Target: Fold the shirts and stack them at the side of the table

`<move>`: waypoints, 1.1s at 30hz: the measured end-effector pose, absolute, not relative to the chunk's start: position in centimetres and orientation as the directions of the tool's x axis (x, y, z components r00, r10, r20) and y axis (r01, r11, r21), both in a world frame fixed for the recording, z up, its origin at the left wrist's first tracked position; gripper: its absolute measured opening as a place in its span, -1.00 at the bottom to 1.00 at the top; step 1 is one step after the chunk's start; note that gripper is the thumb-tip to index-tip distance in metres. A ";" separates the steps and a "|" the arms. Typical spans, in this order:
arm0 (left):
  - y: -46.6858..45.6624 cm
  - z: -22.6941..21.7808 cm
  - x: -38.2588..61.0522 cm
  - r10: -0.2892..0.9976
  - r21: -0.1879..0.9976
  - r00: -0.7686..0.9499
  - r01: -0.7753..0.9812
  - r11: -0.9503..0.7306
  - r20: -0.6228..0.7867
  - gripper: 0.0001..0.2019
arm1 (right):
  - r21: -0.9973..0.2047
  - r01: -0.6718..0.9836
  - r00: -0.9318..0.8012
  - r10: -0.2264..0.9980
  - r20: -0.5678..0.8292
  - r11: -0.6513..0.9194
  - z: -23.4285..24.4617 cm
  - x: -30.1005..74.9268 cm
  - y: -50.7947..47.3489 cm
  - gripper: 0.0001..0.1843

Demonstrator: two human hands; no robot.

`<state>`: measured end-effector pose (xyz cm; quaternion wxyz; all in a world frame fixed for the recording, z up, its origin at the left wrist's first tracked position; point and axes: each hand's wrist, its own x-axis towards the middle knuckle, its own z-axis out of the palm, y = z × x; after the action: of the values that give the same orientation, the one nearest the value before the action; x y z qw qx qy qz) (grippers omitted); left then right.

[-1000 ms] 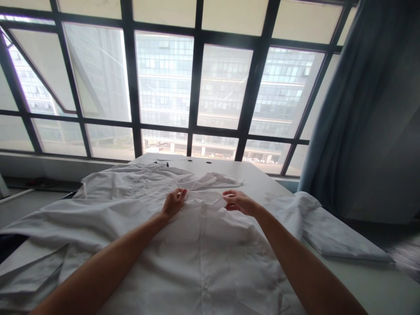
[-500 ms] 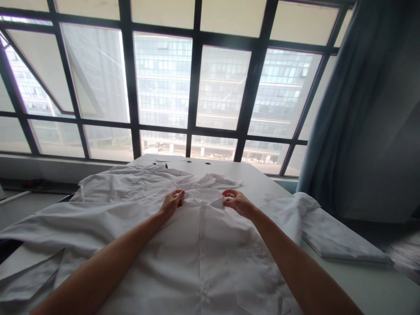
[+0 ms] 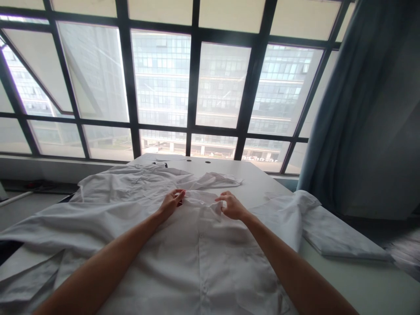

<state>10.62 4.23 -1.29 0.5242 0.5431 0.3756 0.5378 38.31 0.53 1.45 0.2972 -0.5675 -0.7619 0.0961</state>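
A white button-up shirt [image 3: 183, 258] lies front side up before me, its collar toward the window and its button placket running down the middle. My left hand [image 3: 173, 203] pinches the left end of the collar [image 3: 200, 197] between thumb and fingers. At the collar's right end is my right hand [image 3: 231, 205], with its index finger stretched along the edge and its thumb beneath, closed on the fabric. The other fingers of that hand are curled. Both forearms reach across the shirt.
More white garments [image 3: 127, 181] lie crumpled beyond and to the left. A folded white garment [image 3: 344, 236] rests at the right on the white table [image 3: 259, 175]. Large windows [image 3: 164, 78] stand behind it, and a blue-grey curtain [image 3: 334, 131] hangs at the right.
My right hand has moved slightly left and inward along the collar, and its index finger now points left. The collar's right end has shifted with it. My left hand stays nearly still.
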 end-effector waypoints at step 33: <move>4.3 -1.0 9.1 0.501 0.208 0.589 0.493 -0.845 0.634 -0.76 | -0.415 0.777 -0.343 0.871 0.351 0.473 1.2 31.8 -3.1 -0.80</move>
<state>9.07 4.26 -0.97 0.0051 0.8914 0.2788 0.3574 31.77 -3.11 1.22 0.2697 -0.5058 -0.8148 0.0870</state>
